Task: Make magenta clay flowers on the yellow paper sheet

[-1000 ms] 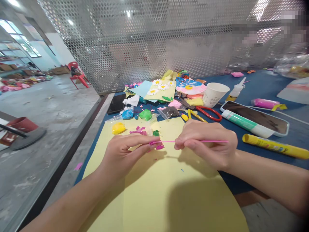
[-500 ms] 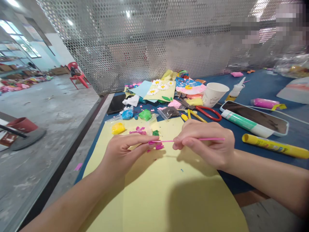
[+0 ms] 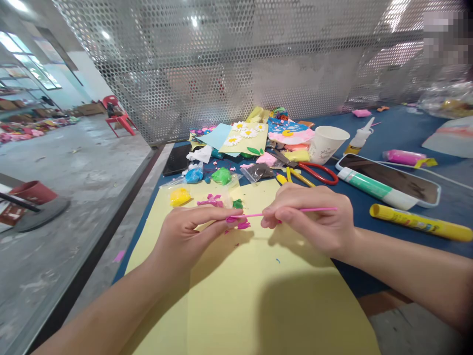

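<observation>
A thin pink clay strand [image 3: 281, 213] runs level across the space between my hands. My left hand [image 3: 185, 236] pinches its near end between thumb and fingertips, and my right hand [image 3: 310, 222] grips it further along, with its far end sticking out past the knuckles. Both hands hover just above a pale yellow card sheet [image 3: 236, 296]. Small magenta clay bits [image 3: 240, 225] lie under my left fingertips. A heap of pink clay scraps [image 3: 210, 200], a yellow clay lump [image 3: 180, 197] and a small green clay piece [image 3: 238, 203] sit on the card nearby.
Beyond the card, on a blue table top [image 3: 391, 118], lie bagged clay, red-handled scissors [image 3: 320, 172], a paper cup [image 3: 327, 145], craft papers, and several glue tubes. The table's left edge drops to a concrete floor. A perforated metal screen [image 3: 221, 64] stands behind.
My right hand has shifted slightly left along the strand, and the strand's far end now sits a little higher. The camera view has tilted slightly. My left hand stays nearly still.
</observation>
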